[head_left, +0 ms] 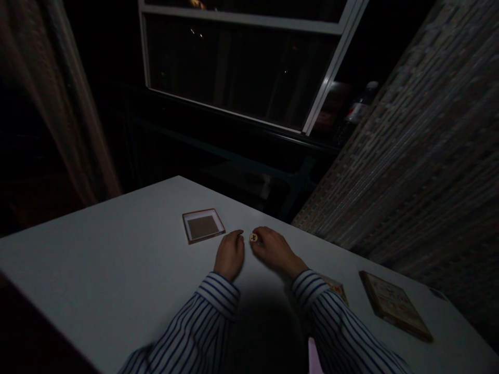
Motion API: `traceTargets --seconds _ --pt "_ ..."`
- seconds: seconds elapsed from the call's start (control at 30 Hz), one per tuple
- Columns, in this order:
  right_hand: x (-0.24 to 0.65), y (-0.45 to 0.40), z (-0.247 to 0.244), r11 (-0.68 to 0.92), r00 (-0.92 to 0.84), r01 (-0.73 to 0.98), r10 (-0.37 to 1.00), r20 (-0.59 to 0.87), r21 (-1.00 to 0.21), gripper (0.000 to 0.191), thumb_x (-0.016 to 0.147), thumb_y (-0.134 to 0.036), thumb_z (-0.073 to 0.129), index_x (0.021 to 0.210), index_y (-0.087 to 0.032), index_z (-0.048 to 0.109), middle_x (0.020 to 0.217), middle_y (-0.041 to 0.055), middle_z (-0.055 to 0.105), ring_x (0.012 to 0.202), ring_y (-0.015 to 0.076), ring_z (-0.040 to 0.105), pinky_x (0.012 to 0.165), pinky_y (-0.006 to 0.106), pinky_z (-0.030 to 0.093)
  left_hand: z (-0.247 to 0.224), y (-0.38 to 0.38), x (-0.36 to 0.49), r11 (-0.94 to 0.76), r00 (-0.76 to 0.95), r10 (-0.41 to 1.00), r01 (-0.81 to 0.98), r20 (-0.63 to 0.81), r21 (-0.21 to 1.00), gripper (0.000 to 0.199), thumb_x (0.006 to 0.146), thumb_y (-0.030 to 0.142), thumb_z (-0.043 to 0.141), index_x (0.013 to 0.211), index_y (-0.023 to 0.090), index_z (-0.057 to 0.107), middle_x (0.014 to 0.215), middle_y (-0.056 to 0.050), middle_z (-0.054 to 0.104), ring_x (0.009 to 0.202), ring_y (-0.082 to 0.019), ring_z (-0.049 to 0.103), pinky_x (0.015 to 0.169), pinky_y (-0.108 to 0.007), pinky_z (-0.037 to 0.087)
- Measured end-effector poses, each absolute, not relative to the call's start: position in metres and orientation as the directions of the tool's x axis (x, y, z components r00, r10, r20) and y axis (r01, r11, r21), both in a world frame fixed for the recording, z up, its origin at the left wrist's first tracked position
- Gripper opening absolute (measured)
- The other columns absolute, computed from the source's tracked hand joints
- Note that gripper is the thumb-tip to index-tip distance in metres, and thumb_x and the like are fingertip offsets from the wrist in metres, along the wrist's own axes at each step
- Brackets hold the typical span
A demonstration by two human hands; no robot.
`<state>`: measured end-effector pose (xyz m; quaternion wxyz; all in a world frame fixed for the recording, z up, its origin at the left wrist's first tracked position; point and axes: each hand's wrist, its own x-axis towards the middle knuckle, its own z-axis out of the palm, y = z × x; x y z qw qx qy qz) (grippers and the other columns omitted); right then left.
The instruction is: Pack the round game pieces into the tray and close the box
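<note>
Between the thumb and fingers of my right hand is a small round pale piece with a dark mark on its face. My left hand is close beside it, a narrow gap apart, just over the white table. Its fingers are curled in towards the thumb; a tiny pale spot shows at the tips, too dim to name. Just left of that hand lies a shallow open box with a thin brown rim, pale inner walls and a brown-grey bottom.
Right of my right sleeve lies a picture-covered flat box. A colourful printed item is partly hidden behind that sleeve. A beaded curtain hangs along the right edge of the table. Beyond stand a dark window and a bottle.
</note>
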<state>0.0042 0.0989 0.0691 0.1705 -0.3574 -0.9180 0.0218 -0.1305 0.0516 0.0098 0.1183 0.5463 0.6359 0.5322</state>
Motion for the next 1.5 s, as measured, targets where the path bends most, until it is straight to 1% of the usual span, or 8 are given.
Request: traceTargets --seconds 0.2,0.37,0.47,0.6,0.83,1.03,1.27,1.5 --pt "0.015 0.088 0.081 0.76 -0.693 0.622 0.647 0.319 -0.191 0.023 0.084 -0.028 0.047 0.103 -0.018 0.055 0.096 0.0057 0.06 0.088 0.0157 0.053 0.078 0.026 0.037 0.012 0.054 -0.122 -0.239 -0.346 0.889 0.204 0.299 0.949 0.031 0.082 0.034 0.045 0.098 0.013 0.063 0.097 -0.009 0.067 0.093 -0.019 0.06 0.087 -0.032 0.043" --pt "0.028 0.08 0.087 0.741 -0.685 0.629 0.672 0.282 -0.237 0.026 0.082 -0.031 0.051 0.105 -0.019 0.057 0.098 0.0061 0.061 0.089 0.0168 0.054 0.078 0.027 0.038 0.018 0.052 -0.113 -0.247 -0.243 0.946 -0.103 0.217 0.963 0.032 0.076 0.037 0.054 0.089 0.011 0.067 0.087 -0.009 0.068 0.082 -0.018 0.062 0.075 -0.029 0.047" --pt "0.036 0.076 0.087 0.733 -0.678 0.634 0.68 0.281 -0.246 0.027 0.083 -0.033 0.051 0.105 -0.019 0.058 0.098 0.0061 0.061 0.088 0.0171 0.055 0.078 0.028 0.038 0.019 0.05 -0.109 -0.227 -0.204 0.961 -0.209 0.185 0.951 0.031 0.072 0.037 0.059 0.087 0.011 0.068 0.081 -0.008 0.069 0.074 -0.016 0.061 0.069 -0.026 0.047" --pt "0.045 0.074 0.083 0.734 -0.672 0.632 0.679 0.296 -0.25 0.028 0.083 -0.033 0.051 0.107 -0.02 0.058 0.097 0.0058 0.062 0.087 0.0169 0.055 0.078 0.028 0.039 0.018 0.049 -0.103 -0.149 -0.136 0.984 -0.282 0.114 0.948 0.033 0.07 0.036 0.064 0.091 0.01 0.067 0.077 -0.007 0.069 0.064 -0.013 0.059 0.063 -0.024 0.046" --pt "0.057 0.069 0.08 0.738 -0.678 0.609 0.675 0.29 -0.292 0.031 0.084 -0.035 0.052 0.11 -0.021 0.058 0.097 0.0056 0.063 0.087 0.0163 0.057 0.078 0.027 0.041 0.021 0.045 -0.094 -0.082 -0.083 0.995 -0.395 0.053 0.915 0.035 0.064 0.033 0.07 0.091 0.012 0.066 0.087 -0.009 0.07 0.072 -0.015 0.063 0.07 -0.026 0.048" --pt "0.072 0.06 0.081 0.71 -0.644 0.606 0.702 0.304 -0.358 0.031 0.087 -0.026 0.044 0.115 -0.02 0.057 0.1 0.0061 0.064 0.09 0.0165 0.058 0.081 0.028 0.042 0.026 0.038 -0.086 -0.075 -0.078 0.996 -0.382 0.048 0.921 0.036 0.065 0.033 0.07 0.094 0.012 0.066 0.086 -0.009 0.071 0.072 -0.015 0.065 0.071 -0.027 0.051" --pt "0.093 0.052 0.09 0.666 -0.573 0.585 0.743 0.345 -0.463 0.031 0.085 -0.026 0.046 0.113 -0.02 0.059 0.098 0.0056 0.065 0.089 0.016 0.059 0.081 0.03 0.044 0.024 0.034 -0.075 0.022 -0.062 0.997 -0.447 -0.056 0.894 0.039 0.063 0.029 0.073 0.096 0.01 0.065 0.088 -0.011 0.07 0.073 -0.018 0.067 0.071 -0.032 0.054" --pt "0.113 0.05 0.095 0.636 -0.542 0.59 0.769 0.34 -0.497 0.029 0.085 -0.027 0.048 0.11 -0.02 0.06 0.1 0.0054 0.065 0.089 0.0158 0.059 0.08 0.029 0.045 0.021 0.033 -0.068 0.039 -0.064 0.995 -0.442 -0.074 0.896 0.041 0.059 0.029 0.075 0.093 0.009 0.063 0.082 -0.01 0.069 0.07 -0.016 0.065 0.07 -0.029 0.052"
